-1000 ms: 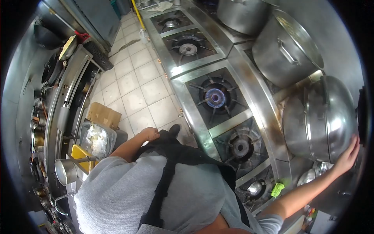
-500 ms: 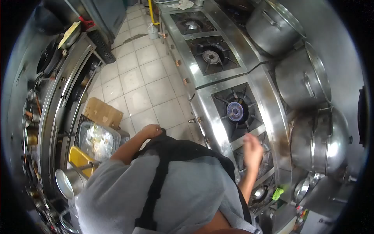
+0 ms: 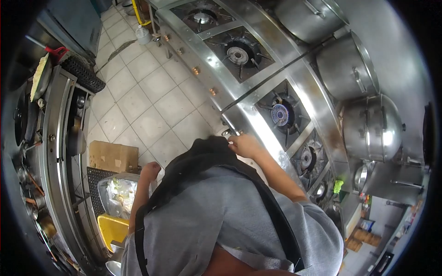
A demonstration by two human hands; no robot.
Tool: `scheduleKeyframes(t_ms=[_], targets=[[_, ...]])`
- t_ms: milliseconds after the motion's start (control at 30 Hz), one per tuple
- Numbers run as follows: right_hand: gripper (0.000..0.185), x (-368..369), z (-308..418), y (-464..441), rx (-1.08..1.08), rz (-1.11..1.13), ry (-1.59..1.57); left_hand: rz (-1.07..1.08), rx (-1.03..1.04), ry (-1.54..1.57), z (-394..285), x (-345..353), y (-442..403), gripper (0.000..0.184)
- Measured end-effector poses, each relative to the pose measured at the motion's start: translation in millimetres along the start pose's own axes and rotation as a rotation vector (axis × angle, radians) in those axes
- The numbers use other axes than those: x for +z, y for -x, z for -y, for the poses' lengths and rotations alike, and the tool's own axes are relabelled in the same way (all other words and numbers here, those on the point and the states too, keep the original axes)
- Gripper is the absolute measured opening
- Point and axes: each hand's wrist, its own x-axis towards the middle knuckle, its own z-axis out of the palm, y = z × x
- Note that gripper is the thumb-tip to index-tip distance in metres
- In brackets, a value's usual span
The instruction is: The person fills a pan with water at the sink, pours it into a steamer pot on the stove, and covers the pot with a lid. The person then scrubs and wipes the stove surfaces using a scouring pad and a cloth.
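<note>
My right hand [image 3: 245, 145] is at the front edge of the steel stove [image 3: 255, 120], beside a gas valve [image 3: 226, 133]. Its fingers are curled together, and a small pale spot shows at the fingertips; I cannot make out what, if anything, they hold. Blue flame shows at the nearby burner [image 3: 280, 115], with no pot on it. On the other side of my body, my left hand [image 3: 149, 171] hangs closed in a loose fist, near the plastic-lined bin [image 3: 120, 180]. Nothing shows in its fingers. A black apron [image 3: 207, 149] covers my front.
Large steel pots [image 3: 343, 69] line the back of the stove. A cardboard piece [image 3: 113, 155] and a yellow container [image 3: 113, 230] are at left, by a steel counter [image 3: 57, 138] with pans. Tiled floor [image 3: 152, 124] runs between, with a white jug [image 3: 142, 35] farther off.
My right hand has moved from over the burners to the stove's front edge. My left hand has dropped back toward the bin. The view has turned and shifted.
</note>
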Motion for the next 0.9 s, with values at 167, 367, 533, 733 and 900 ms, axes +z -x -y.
scheduleKeyframes(t_ms=[167,367,533,733,900], targets=[[0.027,-3.9,6.9,-50.6,-0.014,0.077,0.052,-0.033,-0.009,0.064,-35.8,-40.1,-40.0,0.033],[0.027,-9.7,8.9,-139.6,-0.033,0.08,0.06,-0.057,0.018,0.056,-56.3,-104.3,-108.9,0.035],[0.028,-48.9,24.6,-219.1,-0.052,0.064,-0.067,0.074,0.025,-0.141,-78.8,-180.6,-155.6,0.033],[0.025,-87.8,45.7,-303.4,-0.056,0.022,-0.059,-0.059,0.099,-0.14,-103.7,-266.2,-224.6,0.033],[0.026,-109.0,59.6,-348.8,0.003,0.021,-0.133,0.041,0.156,-0.111,-130.5,-319.8,-291.0,0.034]])
